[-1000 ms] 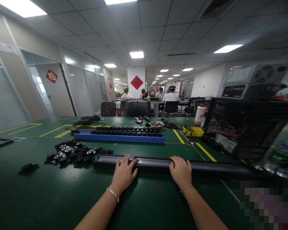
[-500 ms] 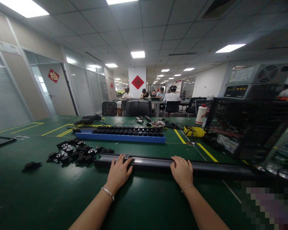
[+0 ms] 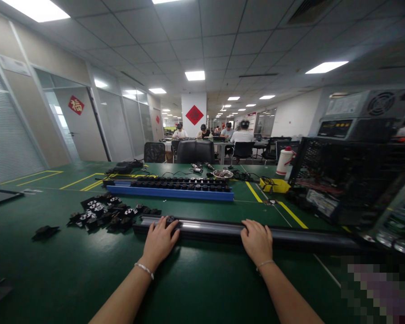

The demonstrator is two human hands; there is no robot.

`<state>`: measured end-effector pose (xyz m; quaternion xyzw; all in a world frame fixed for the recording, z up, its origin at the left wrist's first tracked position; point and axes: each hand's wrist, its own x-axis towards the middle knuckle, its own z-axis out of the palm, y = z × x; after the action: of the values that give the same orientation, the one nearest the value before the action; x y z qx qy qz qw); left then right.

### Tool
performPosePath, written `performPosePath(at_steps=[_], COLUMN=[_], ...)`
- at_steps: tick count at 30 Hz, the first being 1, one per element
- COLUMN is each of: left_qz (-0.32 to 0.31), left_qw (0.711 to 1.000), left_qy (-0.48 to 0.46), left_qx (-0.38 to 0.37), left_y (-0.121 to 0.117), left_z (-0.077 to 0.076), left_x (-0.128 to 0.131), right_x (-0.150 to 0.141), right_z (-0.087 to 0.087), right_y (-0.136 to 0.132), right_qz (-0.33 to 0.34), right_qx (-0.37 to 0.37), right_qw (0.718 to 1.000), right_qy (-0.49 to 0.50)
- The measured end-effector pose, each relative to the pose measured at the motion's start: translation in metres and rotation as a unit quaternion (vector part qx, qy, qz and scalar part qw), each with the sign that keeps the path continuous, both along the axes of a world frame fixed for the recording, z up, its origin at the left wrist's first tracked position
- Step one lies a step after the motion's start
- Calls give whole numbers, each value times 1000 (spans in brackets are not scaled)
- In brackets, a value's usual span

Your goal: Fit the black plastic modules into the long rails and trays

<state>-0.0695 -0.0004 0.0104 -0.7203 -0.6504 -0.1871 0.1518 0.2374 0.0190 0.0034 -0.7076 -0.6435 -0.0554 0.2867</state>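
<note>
A long black rail (image 3: 209, 228) with a shiny groove lies across the green table in front of me. My left hand (image 3: 159, 243) is curled over its left part. Between thumb and fingers there sits a small black socket-like piece (image 3: 171, 219), partly covered by the fingers, on top of the rail. Farther right, my right hand (image 3: 257, 242) grips the same rail with fingers bent over its far side. Loose black pieces (image 3: 103, 213) of similar look are heaped beyond the rail's left end, and one single piece (image 3: 45, 232) lies apart from them.
Behind the rail stands a blue strip (image 3: 170, 192) lined with black pieces. A metal dish (image 3: 222, 173), cables and a yellow box (image 3: 274, 185) lie farther back. An open computer case (image 3: 351, 180) stands at right, near a white bottle (image 3: 284, 162). People sit at distant desks.
My left hand has shifted left along the rail, and the small black piece has moved left with it. My right hand keeps its place on the rail.
</note>
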Motion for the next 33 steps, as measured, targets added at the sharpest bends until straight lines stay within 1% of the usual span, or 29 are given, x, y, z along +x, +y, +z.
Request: performPosePath(at_steps=[12, 22, 33], left_qz=[46, 80, 104], left_qw=[999, 997, 994], left_qy=[13, 7, 4], left_qx=[-5, -7, -17], left_y=[5, 8, 10], left_z=[0, 0, 0], left_x=[-24, -44, -56], right_x=[1, 1, 1], right_z=[-3, -2, 0], right_y=[2, 1, 0], right_qz=[1, 4, 4], right_qx=[14, 7, 0], right_qw=[1000, 1000, 1000], right_qy=[0, 4, 11])
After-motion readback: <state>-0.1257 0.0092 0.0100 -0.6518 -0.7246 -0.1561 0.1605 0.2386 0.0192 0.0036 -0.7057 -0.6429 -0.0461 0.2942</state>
